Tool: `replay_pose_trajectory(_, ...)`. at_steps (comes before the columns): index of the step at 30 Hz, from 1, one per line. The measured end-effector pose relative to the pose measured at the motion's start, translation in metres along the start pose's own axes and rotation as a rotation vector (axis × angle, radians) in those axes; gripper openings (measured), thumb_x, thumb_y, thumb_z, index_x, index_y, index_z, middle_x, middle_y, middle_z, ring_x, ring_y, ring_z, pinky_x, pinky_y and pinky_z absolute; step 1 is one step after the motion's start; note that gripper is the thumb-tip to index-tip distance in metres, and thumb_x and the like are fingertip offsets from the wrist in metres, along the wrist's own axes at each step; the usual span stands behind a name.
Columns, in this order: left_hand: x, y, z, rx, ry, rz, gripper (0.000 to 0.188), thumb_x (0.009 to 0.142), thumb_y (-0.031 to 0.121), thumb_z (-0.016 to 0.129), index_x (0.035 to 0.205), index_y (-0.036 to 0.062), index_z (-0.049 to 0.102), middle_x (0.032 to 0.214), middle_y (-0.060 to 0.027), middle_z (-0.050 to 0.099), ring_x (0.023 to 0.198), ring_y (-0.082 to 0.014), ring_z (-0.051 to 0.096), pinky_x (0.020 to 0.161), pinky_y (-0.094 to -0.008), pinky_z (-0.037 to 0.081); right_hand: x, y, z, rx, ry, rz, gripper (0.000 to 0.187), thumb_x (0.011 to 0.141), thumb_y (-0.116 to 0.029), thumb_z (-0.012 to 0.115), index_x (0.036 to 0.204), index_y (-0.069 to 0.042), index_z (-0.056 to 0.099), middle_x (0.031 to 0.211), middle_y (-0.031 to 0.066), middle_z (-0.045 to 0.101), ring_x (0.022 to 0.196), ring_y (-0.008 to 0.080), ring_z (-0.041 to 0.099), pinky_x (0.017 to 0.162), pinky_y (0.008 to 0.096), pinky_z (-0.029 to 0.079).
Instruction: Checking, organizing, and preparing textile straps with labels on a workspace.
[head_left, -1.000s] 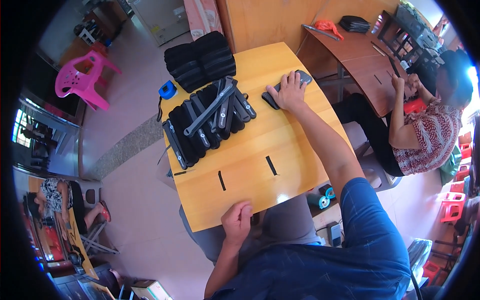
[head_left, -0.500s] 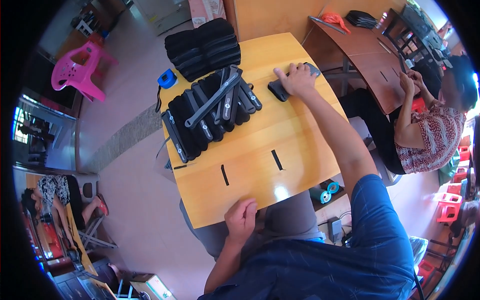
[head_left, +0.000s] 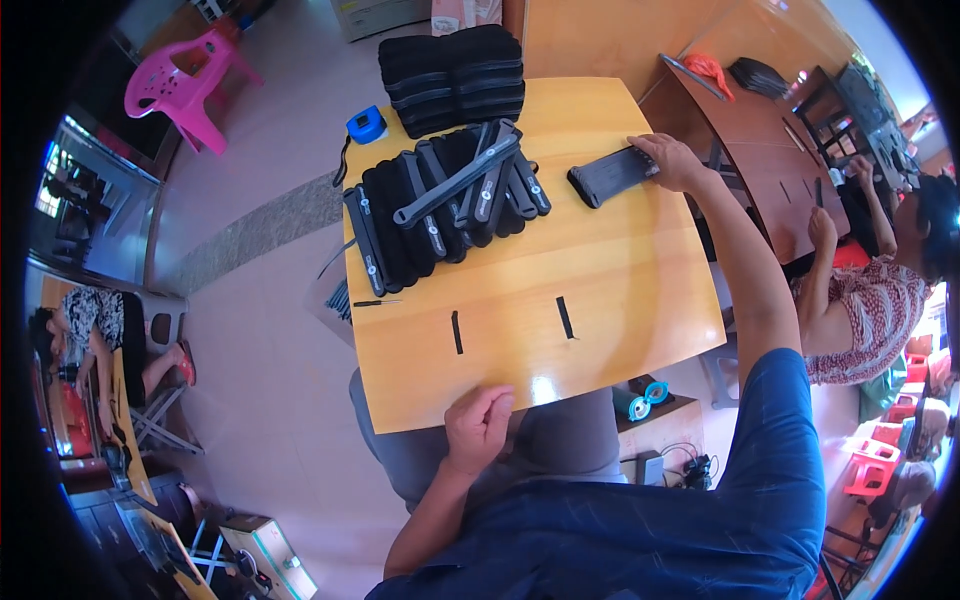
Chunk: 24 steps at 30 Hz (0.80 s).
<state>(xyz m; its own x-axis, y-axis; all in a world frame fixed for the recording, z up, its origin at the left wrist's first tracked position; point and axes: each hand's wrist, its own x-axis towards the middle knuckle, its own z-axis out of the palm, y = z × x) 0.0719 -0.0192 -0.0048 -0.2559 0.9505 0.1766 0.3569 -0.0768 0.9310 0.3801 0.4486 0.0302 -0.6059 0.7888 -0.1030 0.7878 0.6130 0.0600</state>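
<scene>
Right hand (head_left: 675,160) has its grip clamped on the end of a flat black ribbed pad (head_left: 612,176) lying on the bench (head_left: 620,300)'s far right; I'd slide it low and level. Left hand (head_left: 480,428) rests loosely curled, holding nothing, at the near edge.

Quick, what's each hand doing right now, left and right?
Left hand: loosely curled at the near edge of the wooden table, holding nothing.
Right hand: stretched out, fingers closed on the end of a flat black piece.
</scene>
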Motion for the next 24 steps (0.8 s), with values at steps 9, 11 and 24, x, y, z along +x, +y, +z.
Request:
replay_pose_trajectory(9, 0.001, 0.0, 0.0, -0.019, 0.012, -0.005, 0.01, 0.096, 0.012, 0.069, 0.099, 0.0027, 0.073, 0.074, -0.0106, 0.065, 0.058, -0.023, 0.06, 0.057, -0.0333, 0.047, -0.013, -0.015, -0.024, -0.021, -0.105, 0.072, 0.075, 0.064, -0.029, 0.084, 0.134, -0.014, 0.063, 0.134, 0.0154, 0.061, 0.131, 0.0361, 0.057, 0.108, 0.0476, 0.049)
replay_pose_trajectory(11, 0.002, 0.002, 0.001, -0.014, 0.006, 0.002, 0.01, 0.096, 0.012, 0.069, 0.099, 0.0028, 0.073, 0.075, -0.0111, 0.066, 0.058, -0.0235, 0.06, 0.057, -0.0334, 0.048, -0.019, -0.013, -0.019, 0.105, -0.121, 0.116, 0.074, 0.062, -0.032, 0.082, 0.13, -0.01, 0.065, 0.131, 0.0185, 0.062, 0.126, 0.0373, 0.06, 0.106, 0.0456, 0.051)
replay_pose_trajectory(24, 0.005, 0.011, -0.004, -0.016, 0.013, 0.057, 0.008, 0.096, 0.009, 0.067, 0.099, 0.0027, 0.071, 0.08, -0.0148, 0.069, 0.069, -0.0314, 0.068, 0.063, -0.0362, 0.052, -0.017, -0.012, -0.025, 0.078, -0.177, 0.06, 0.079, 0.061, -0.026, 0.083, 0.134, -0.004, 0.062, 0.13, 0.0229, 0.062, 0.123, 0.0379, 0.062, 0.105, 0.0418, 0.051)
